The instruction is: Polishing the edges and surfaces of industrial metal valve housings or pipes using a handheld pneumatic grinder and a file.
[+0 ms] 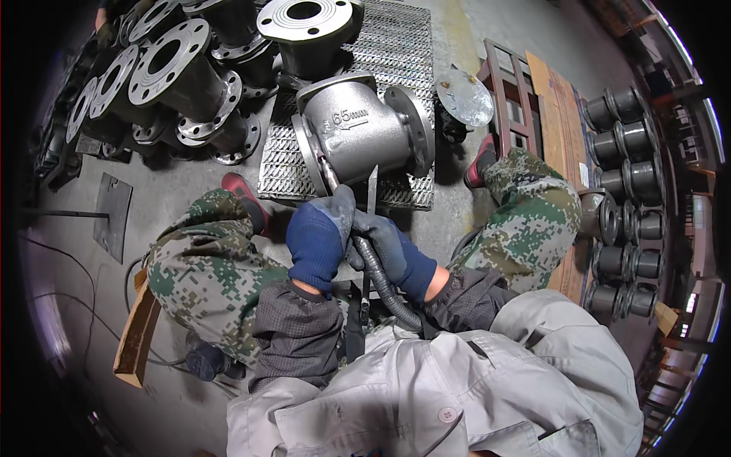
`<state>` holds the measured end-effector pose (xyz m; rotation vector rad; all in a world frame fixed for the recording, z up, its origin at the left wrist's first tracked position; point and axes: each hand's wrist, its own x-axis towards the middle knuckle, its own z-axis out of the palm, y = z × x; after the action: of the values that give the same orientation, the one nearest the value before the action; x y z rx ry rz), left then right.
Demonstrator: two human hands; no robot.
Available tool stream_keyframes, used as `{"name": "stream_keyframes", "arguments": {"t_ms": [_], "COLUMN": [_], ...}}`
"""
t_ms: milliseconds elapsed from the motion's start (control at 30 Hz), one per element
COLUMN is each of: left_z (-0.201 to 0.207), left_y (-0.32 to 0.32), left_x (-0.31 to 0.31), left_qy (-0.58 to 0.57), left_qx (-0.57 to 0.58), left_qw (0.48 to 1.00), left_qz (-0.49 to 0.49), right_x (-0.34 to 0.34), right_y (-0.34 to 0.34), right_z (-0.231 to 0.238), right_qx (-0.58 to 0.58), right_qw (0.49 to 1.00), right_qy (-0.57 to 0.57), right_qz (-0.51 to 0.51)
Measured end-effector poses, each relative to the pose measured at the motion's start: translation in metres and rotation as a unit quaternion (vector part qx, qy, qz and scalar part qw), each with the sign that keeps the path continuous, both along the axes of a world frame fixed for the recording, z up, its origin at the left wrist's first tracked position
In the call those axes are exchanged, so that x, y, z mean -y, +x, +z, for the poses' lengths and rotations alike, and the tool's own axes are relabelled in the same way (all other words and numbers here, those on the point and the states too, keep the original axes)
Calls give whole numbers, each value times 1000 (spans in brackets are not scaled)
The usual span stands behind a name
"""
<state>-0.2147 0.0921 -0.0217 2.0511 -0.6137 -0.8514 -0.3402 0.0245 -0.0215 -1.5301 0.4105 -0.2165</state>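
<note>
My left hand (324, 225), in a blue and grey work glove, is closed around a slim metal grinder handpiece (330, 175). The tool's tip meets the near part of the left flange on a grey cast-metal valve body (354, 126). Close beside it, my gloved right hand (387, 245) is closed too, with a flat metal bar (372, 189) with a slanted tip rising from its fingers. A ribbed flexible hose (381, 278) runs from between my hands toward my lap. The gloves hide how the hose joins the handpiece.
The valve body lies on a patterned metal plate (392, 38) between my feet. Flanged castings (171, 65) crowd the left, and more (640, 179) are stacked on the right. A round metal disc (464, 99) stands beyond my right foot. Cables (91, 305) cross the floor at left.
</note>
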Motion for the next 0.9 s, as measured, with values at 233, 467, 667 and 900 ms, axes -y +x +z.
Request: {"name": "stream_keyframes", "arguments": {"t_ms": [233, 467, 667, 900], "left_z": [21, 30, 16, 17], "left_y": [9, 11, 12, 7], "left_x": [2, -3, -5, -8], "left_qy": [-33, -81, -124, -144], "left_qx": [-89, -94, -207, -272], "left_qw": [995, 992, 970, 949], "left_qz": [13, -2, 40, 73], "right_x": [1, -6, -9, -10], "right_y": [13, 14, 23, 18], "right_z": [34, 43, 49, 50], "right_qx": [-100, -132, -79, -61], "right_qw": [986, 973, 980, 995], "right_qy": [130, 179, 152, 40], "right_qz": [-34, -68, -99, -61]}}
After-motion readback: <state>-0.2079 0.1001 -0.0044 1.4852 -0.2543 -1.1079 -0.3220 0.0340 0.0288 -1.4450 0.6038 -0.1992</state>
